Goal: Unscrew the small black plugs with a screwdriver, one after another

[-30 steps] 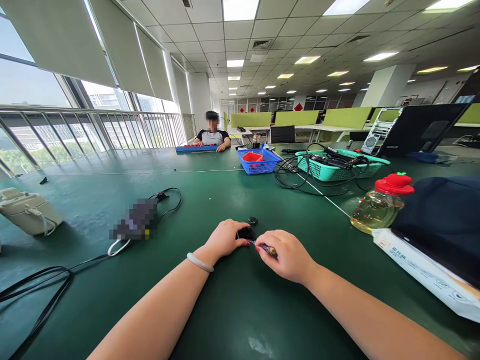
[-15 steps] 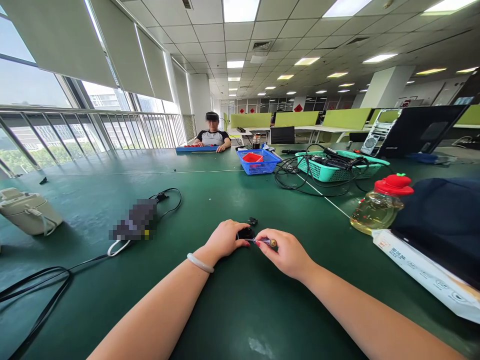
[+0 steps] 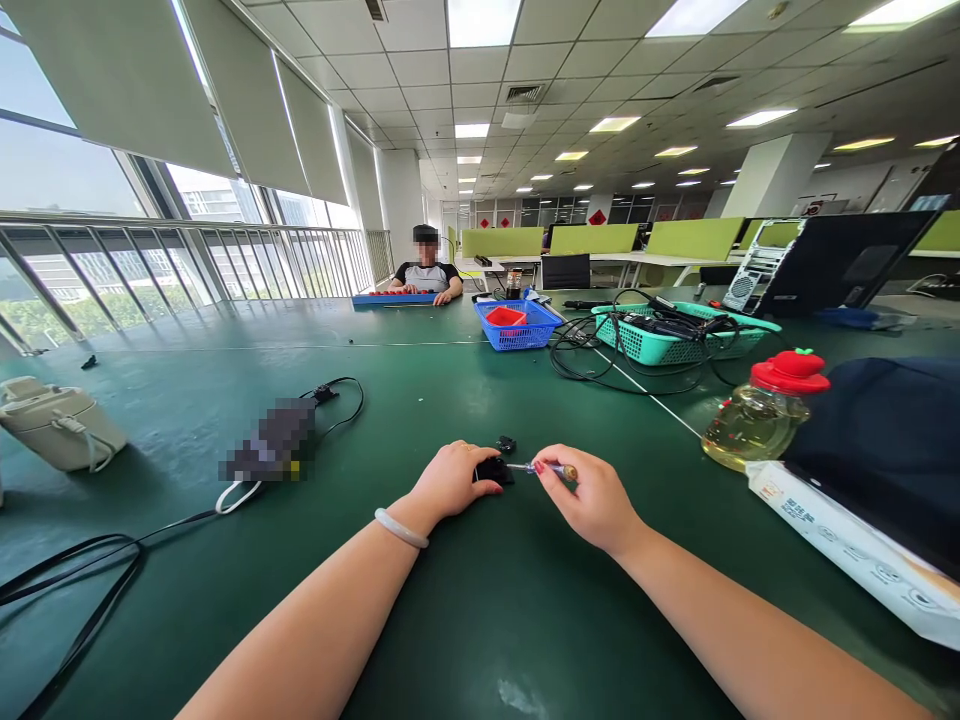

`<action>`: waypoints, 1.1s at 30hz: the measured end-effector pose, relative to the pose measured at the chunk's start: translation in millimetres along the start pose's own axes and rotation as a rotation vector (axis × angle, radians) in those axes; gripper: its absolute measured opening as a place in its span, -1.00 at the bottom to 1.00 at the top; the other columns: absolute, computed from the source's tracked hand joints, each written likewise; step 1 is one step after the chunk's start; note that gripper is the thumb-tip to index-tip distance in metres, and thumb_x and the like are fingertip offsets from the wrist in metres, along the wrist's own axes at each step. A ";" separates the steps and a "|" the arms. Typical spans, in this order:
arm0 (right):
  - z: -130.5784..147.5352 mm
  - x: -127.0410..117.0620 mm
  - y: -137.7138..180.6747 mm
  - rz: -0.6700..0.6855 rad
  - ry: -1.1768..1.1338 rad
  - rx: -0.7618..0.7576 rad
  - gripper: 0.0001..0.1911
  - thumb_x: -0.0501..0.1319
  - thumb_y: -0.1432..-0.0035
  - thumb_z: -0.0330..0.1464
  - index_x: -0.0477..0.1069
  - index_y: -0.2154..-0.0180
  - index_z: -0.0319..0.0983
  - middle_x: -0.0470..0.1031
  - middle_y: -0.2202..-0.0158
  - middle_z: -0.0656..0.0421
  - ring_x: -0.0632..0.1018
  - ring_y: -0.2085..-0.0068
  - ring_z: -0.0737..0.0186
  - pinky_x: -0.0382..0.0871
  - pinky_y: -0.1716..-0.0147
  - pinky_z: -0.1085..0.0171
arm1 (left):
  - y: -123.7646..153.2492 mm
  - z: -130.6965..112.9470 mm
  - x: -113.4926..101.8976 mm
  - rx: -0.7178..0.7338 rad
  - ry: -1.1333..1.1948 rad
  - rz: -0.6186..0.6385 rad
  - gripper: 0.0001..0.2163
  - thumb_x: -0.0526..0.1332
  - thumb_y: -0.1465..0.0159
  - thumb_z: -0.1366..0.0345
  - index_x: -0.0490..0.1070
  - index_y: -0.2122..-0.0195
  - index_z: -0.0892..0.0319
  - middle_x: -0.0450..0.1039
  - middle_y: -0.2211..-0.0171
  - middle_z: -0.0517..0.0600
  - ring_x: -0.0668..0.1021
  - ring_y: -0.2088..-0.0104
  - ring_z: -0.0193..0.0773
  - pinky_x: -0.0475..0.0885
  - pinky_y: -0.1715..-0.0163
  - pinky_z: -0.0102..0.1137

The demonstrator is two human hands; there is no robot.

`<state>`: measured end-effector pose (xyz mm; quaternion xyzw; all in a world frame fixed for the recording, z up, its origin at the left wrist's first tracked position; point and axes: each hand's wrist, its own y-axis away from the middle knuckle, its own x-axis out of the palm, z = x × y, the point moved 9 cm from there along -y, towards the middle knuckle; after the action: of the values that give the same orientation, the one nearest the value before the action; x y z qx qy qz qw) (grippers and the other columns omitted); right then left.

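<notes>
My left hand (image 3: 454,478), with a pale bangle at its wrist, is closed on a small black part (image 3: 493,470) against the green tabletop (image 3: 480,620). Its kind I cannot make out, since my fingers cover some of it. Between the fingertips of my right hand (image 3: 589,497) is a slim screwdriver (image 3: 555,469), lying nearly level. The metal shaft points left, its tip at the right side of the black part; whether they touch I cannot tell. Just beyond the part lies another small black piece (image 3: 506,443), apart from both hands.
Left are a blurred dark device (image 3: 274,440) with a cable and a beige case (image 3: 64,425). Farther back stand a blue basket (image 3: 517,335) and a green basket (image 3: 652,347) of cables. At right are a red-lidded bottle (image 3: 757,425) and a white pack (image 3: 840,550). A person (image 3: 425,272) sits opposite.
My right hand has moved to the right with the screwdriver, so more of its shaft shows beside the black part. My left hand has stayed in place.
</notes>
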<state>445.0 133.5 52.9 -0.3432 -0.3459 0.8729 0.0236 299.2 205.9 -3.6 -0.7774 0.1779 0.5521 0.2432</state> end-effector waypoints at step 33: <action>-38.5 -19.9 1.4 -0.206 -0.268 0.201 -0.63 0.07 -0.30 -0.06 0.46 0.28 -0.18 0.51 0.43 0.14 0.53 0.39 0.18 0.40 0.37 0.25 | 4.4 -7.5 -16.8 0.040 0.042 -0.179 -0.64 0.08 -0.37 0.22 0.36 -0.18 -0.01 0.41 0.00 0.05 0.48 0.03 -0.14 0.41 -0.06 -0.23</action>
<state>484.1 149.5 43.3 -0.1829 -0.2904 0.9339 0.1005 297.0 198.1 13.5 -0.7965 0.1237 0.5082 0.3033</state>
